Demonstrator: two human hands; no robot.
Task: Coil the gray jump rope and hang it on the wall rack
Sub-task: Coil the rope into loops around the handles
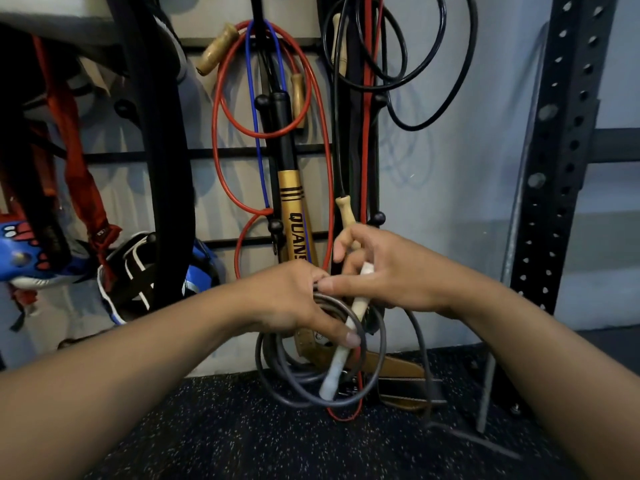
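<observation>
Two bare hands meet in front of a gym wall rack (pixel 221 155), working a gray jump rope (pixel 381 344) whose smooth, rubbery cord hangs in several round loops just below them. The left hand (pixel 298 299) has its fingers curled round the gathered loops, thumb laid along one pale, slender handle (pixel 337 367) that slants down through the coil. The right hand (pixel 388 271) pinches the cord where the two hands touch and closes on a second pale handle (pixel 366 270); one loose strand trails down to the right toward the floor. Behind the hands, the slatted gray rack carries black knobbed pegs, a red rope (pixel 216 133) and a blue rope (pixel 258 147) with turned wooden handles, glossy black cords (pixel 429 95), and a gold-and-black bat (pixel 294 206) hung handle up. A tan leather belt (pixel 394 367) lies on the floor against the wall, behind the coil. The floor (pixel 221 427) is dark rubber flecked with white. A perforated black steel upright (pixel 561 150) stands at the right edge, with bare gray wall between it and the rack; red straps (pixel 81 161) and blue padded gear (pixel 20 251) crowd the left side.
</observation>
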